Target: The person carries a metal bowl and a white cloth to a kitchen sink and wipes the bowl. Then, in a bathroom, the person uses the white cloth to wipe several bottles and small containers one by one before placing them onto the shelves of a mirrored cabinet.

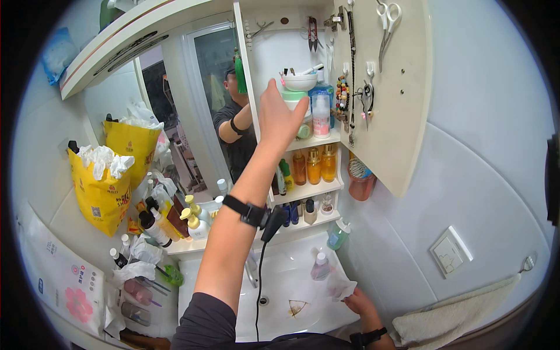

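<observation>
My left hand (281, 116) is raised into the open mirror cabinet, its thumb and fingers spread. It is at a stack with a green-lidded jar (293, 95) and a white bowl (300, 81) holding small items on top. Whether the fingers touch the jar, I cannot tell. A pump bottle with a pink label (321, 119) stands just right of the thumb. Low on the right, over the basin's edge, my right hand (360, 304) is closed on a thin white cloth or tissue (340, 287). A small clear bottle (320, 267) stands in the basin near it.
The cabinet door (392, 116) hangs open at right, with scissors (387, 23) and beads on it. Amber bottles (314, 166) fill a lower shelf. Pump bottles (195, 223) and yellow bags (100, 189) crowd the left. The white basin (233, 303) has a faucet (251, 270).
</observation>
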Tool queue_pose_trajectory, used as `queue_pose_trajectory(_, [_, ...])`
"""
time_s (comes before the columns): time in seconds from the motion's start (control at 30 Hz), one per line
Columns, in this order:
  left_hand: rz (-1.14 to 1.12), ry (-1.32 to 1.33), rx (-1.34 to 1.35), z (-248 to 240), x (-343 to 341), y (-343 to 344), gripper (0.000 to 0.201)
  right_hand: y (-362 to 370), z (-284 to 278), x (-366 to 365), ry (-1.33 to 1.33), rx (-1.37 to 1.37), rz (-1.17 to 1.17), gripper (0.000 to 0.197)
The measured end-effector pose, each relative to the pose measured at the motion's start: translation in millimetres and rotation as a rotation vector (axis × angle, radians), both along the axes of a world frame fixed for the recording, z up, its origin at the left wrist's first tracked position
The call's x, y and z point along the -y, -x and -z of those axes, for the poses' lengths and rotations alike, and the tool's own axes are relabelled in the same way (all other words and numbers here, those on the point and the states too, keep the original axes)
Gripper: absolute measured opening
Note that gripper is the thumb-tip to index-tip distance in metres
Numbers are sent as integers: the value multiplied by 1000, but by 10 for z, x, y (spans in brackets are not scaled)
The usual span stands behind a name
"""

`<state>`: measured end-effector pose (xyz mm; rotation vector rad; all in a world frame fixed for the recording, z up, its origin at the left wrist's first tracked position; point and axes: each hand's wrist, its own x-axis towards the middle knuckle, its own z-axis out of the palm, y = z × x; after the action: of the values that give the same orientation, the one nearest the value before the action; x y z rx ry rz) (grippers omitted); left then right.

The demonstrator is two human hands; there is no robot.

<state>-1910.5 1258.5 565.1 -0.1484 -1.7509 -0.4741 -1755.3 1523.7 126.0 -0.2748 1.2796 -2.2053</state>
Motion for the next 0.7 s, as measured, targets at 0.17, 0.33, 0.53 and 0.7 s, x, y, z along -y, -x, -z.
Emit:
queue_pose_trajectory(0.17, [-6,-58,212,-369,-63,246,86,58,340,-89,-85,-3,-12,49])
queue_pose_trajectory(0.33, [-123,40,365,-554,-75,376,78,99,329,-110,-51,8,-23,48])
queue_pose_trajectory(0.53, [-121,86,424,-577,-146,486,65,273,791,-193,-55,-96,-92,45])
queue_pose_trajectory(0.7, [-150,46,282,-563,-95,361,63,222,656,-145,31,-25,-85,45])
